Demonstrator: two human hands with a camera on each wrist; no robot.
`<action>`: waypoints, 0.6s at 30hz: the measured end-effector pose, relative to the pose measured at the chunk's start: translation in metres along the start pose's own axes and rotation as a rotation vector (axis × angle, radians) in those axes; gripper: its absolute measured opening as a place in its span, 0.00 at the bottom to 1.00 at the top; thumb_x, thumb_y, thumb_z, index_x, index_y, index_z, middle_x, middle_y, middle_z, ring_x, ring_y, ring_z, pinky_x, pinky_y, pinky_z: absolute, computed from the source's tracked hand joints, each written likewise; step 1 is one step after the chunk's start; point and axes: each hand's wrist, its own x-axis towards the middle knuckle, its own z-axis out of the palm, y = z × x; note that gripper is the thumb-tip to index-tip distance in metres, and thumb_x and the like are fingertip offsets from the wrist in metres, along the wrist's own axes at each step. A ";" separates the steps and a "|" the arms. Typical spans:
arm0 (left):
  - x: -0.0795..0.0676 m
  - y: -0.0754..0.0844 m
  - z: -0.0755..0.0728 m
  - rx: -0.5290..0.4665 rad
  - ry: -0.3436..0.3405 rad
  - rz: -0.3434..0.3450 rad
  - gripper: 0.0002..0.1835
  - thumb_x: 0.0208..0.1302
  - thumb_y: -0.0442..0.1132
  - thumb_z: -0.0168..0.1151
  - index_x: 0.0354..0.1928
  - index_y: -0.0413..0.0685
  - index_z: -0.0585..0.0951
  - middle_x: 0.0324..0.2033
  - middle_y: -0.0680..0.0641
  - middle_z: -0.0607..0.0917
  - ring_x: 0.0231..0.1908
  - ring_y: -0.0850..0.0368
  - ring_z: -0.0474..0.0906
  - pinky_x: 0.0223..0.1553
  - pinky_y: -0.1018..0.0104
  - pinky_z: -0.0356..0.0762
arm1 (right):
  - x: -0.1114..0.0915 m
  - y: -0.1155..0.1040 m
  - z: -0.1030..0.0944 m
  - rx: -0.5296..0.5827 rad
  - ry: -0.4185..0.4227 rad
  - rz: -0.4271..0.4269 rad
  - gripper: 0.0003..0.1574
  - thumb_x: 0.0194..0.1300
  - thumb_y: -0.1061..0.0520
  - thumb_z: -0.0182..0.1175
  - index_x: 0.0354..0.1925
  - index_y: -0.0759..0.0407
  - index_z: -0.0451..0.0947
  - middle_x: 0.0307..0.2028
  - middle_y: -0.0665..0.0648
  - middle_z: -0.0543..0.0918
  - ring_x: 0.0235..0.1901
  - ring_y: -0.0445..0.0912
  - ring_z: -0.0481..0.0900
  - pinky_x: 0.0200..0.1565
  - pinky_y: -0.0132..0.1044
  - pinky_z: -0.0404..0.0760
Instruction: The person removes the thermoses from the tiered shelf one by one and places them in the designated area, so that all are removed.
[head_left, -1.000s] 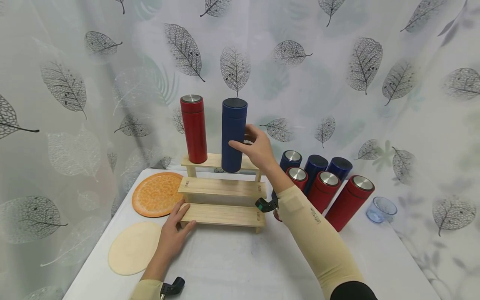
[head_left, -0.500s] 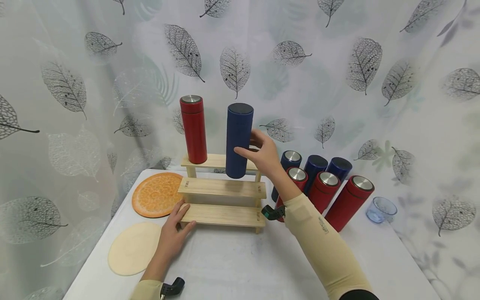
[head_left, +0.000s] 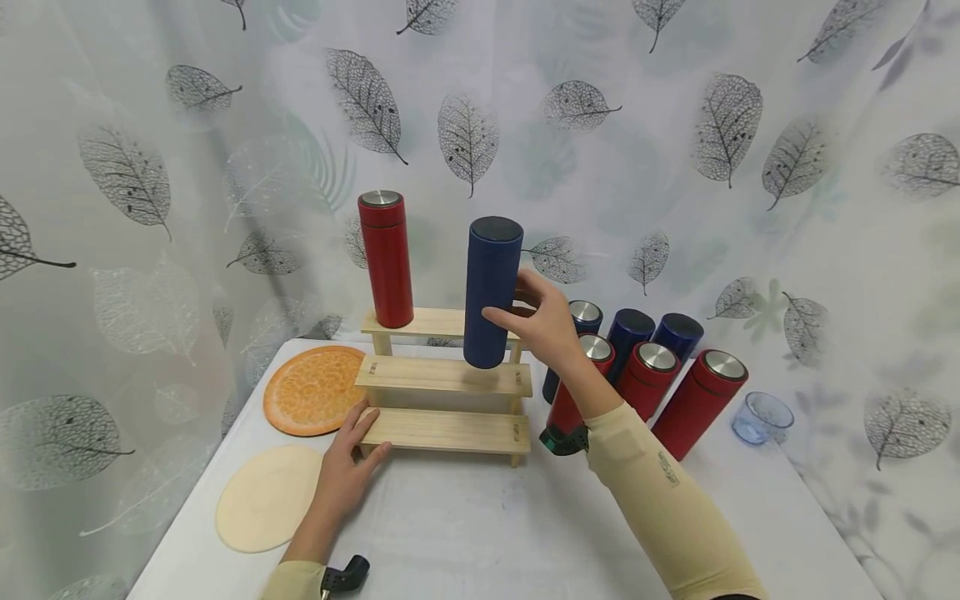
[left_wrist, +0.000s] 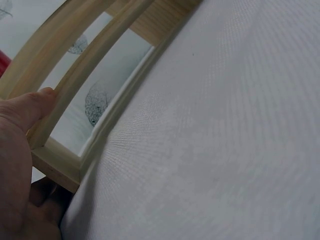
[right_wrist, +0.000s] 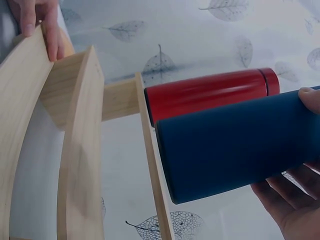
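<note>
My right hand (head_left: 551, 325) grips a blue thermos (head_left: 491, 287) by its side, thumb in front and fingers behind. The thermos is upright in the air in front of the top step of a wooden three-step stand (head_left: 442, 429). In the right wrist view, the base of the blue thermos (right_wrist: 215, 150) shows near the top plank. A red thermos (head_left: 387, 262) with a silver lid stands on the left end of that top step. My left hand (head_left: 347, 467) grips the left end of the bottom step; in the left wrist view its thumb (left_wrist: 35, 105) lies on the plank.
Several red and blue thermoses, one a red thermos (head_left: 701, 404), stand together to the right. A small blue glass cup (head_left: 761, 418) is beyond them. An orange round mat (head_left: 311, 392) and a cream round board (head_left: 266, 500) lie left of the stand. Leaf-printed curtain surrounds the table.
My right hand has carried the blue thermos rightward and a little down in the head view, away from the red thermos. My left hand has stayed on the stand.
</note>
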 end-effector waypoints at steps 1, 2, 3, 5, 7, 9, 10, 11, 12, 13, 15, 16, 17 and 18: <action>0.000 0.000 0.000 0.000 0.001 0.001 0.36 0.73 0.47 0.74 0.78 0.45 0.75 0.84 0.41 0.60 0.81 0.33 0.57 0.72 0.35 0.68 | -0.002 0.000 -0.001 -0.001 0.002 -0.003 0.37 0.66 0.55 0.79 0.70 0.56 0.80 0.57 0.57 0.87 0.57 0.53 0.85 0.61 0.52 0.84; 0.000 0.000 0.000 -0.001 0.002 0.003 0.36 0.73 0.47 0.74 0.78 0.45 0.75 0.84 0.41 0.61 0.81 0.33 0.56 0.72 0.36 0.68 | -0.003 -0.001 -0.002 0.001 0.003 -0.004 0.37 0.66 0.55 0.79 0.70 0.57 0.80 0.57 0.58 0.87 0.57 0.53 0.86 0.61 0.52 0.84; 0.000 0.000 0.000 -0.002 0.003 0.005 0.36 0.73 0.48 0.74 0.78 0.45 0.75 0.84 0.41 0.61 0.81 0.33 0.57 0.72 0.36 0.68 | -0.005 -0.001 -0.003 0.001 0.005 -0.004 0.37 0.66 0.56 0.79 0.70 0.57 0.79 0.57 0.58 0.87 0.57 0.53 0.86 0.61 0.52 0.85; 0.000 0.000 0.000 -0.007 0.003 0.009 0.36 0.73 0.47 0.74 0.78 0.45 0.75 0.83 0.41 0.61 0.80 0.33 0.57 0.72 0.36 0.68 | -0.008 -0.002 -0.005 0.000 0.008 -0.001 0.37 0.66 0.56 0.79 0.70 0.57 0.79 0.58 0.57 0.87 0.57 0.52 0.86 0.61 0.52 0.85; 0.000 0.000 0.000 -0.010 0.003 0.010 0.36 0.73 0.48 0.74 0.78 0.45 0.75 0.83 0.41 0.61 0.80 0.33 0.57 0.72 0.36 0.68 | -0.012 -0.003 -0.008 0.002 0.009 0.002 0.37 0.66 0.57 0.79 0.71 0.57 0.79 0.58 0.57 0.87 0.57 0.52 0.86 0.61 0.53 0.85; 0.000 0.000 0.000 -0.009 0.002 0.006 0.36 0.73 0.48 0.74 0.78 0.45 0.75 0.84 0.42 0.61 0.80 0.33 0.57 0.72 0.36 0.67 | -0.016 -0.004 -0.010 -0.001 0.010 0.007 0.38 0.66 0.57 0.79 0.71 0.57 0.79 0.58 0.57 0.87 0.57 0.53 0.86 0.61 0.53 0.85; 0.000 0.000 0.000 -0.009 0.002 0.002 0.36 0.73 0.48 0.74 0.78 0.45 0.75 0.84 0.42 0.60 0.81 0.33 0.57 0.73 0.36 0.67 | -0.017 -0.004 -0.011 -0.001 0.009 0.010 0.38 0.66 0.57 0.79 0.71 0.57 0.79 0.59 0.57 0.86 0.58 0.53 0.85 0.62 0.53 0.84; 0.000 0.000 0.000 -0.008 0.002 -0.002 0.36 0.73 0.48 0.74 0.78 0.45 0.75 0.84 0.42 0.60 0.81 0.34 0.56 0.73 0.36 0.66 | -0.019 -0.003 -0.013 -0.004 0.008 0.012 0.38 0.66 0.57 0.78 0.71 0.57 0.79 0.59 0.58 0.86 0.58 0.53 0.85 0.62 0.53 0.84; 0.000 0.000 0.000 -0.006 0.001 -0.006 0.36 0.73 0.48 0.74 0.78 0.46 0.75 0.84 0.42 0.60 0.81 0.34 0.56 0.74 0.35 0.65 | -0.021 -0.003 -0.014 -0.004 0.008 0.012 0.38 0.66 0.57 0.78 0.71 0.57 0.79 0.59 0.58 0.86 0.58 0.53 0.85 0.62 0.53 0.84; 0.000 0.000 0.000 -0.006 0.001 -0.008 0.36 0.73 0.48 0.74 0.78 0.45 0.75 0.84 0.42 0.60 0.81 0.34 0.56 0.74 0.35 0.65 | -0.023 -0.003 -0.015 -0.008 0.009 0.014 0.38 0.66 0.56 0.78 0.71 0.56 0.78 0.59 0.58 0.86 0.59 0.53 0.85 0.62 0.53 0.84; 0.000 0.000 0.000 -0.006 0.001 -0.011 0.36 0.73 0.48 0.74 0.78 0.45 0.75 0.84 0.42 0.60 0.81 0.34 0.55 0.74 0.35 0.64 | -0.027 -0.003 -0.018 -0.011 0.012 0.018 0.38 0.66 0.57 0.78 0.72 0.57 0.78 0.59 0.58 0.87 0.59 0.53 0.85 0.62 0.53 0.84; 0.000 0.000 0.000 -0.006 0.001 -0.011 0.36 0.73 0.48 0.74 0.78 0.45 0.75 0.84 0.42 0.60 0.81 0.34 0.55 0.74 0.34 0.64 | -0.029 -0.003 -0.019 -0.013 0.013 0.021 0.39 0.66 0.57 0.78 0.72 0.56 0.78 0.59 0.57 0.87 0.59 0.52 0.85 0.62 0.53 0.84; 0.000 0.000 0.000 -0.006 0.001 -0.010 0.36 0.73 0.47 0.74 0.78 0.45 0.75 0.84 0.42 0.60 0.81 0.34 0.55 0.74 0.35 0.64 | -0.030 -0.002 -0.021 -0.011 0.014 0.020 0.39 0.66 0.58 0.79 0.72 0.57 0.78 0.59 0.57 0.87 0.59 0.52 0.85 0.62 0.53 0.84; 0.000 0.000 0.000 -0.006 0.002 -0.009 0.36 0.73 0.47 0.74 0.78 0.45 0.75 0.84 0.42 0.60 0.81 0.34 0.56 0.74 0.35 0.64 | -0.032 -0.003 -0.022 -0.009 0.013 0.018 0.39 0.66 0.58 0.79 0.72 0.57 0.78 0.59 0.57 0.87 0.59 0.53 0.85 0.62 0.53 0.84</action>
